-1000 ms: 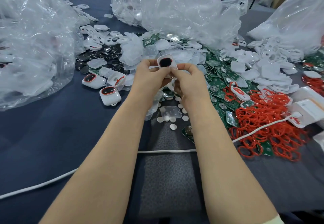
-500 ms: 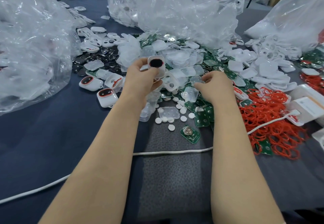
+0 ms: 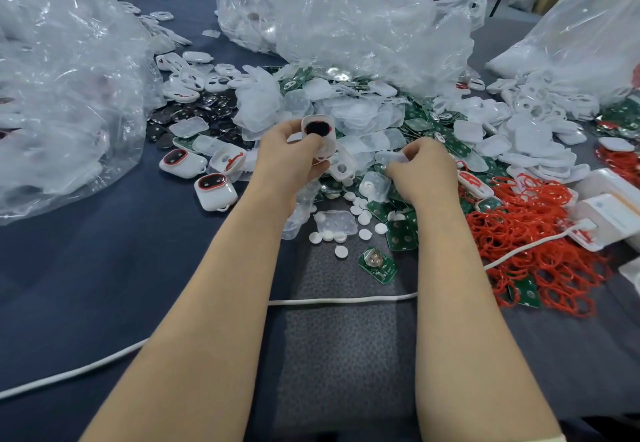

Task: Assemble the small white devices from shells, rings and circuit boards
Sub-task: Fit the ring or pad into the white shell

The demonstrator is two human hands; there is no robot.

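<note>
A dark blue cloth-covered table carries clear plastic bags and heaps of parts. Both forearms reach forward from the bottom edge. The left hand is raised above the heap, its thumb and curled fingers clamped on a small white plastic shell with a red ring round a dark opening, held facing the camera. The right hand lies knuckles-up on the pile, fingertips drawn together, pinching a translucent plastic cover, near scattered green circuit boards and tangled red rings.
</note>
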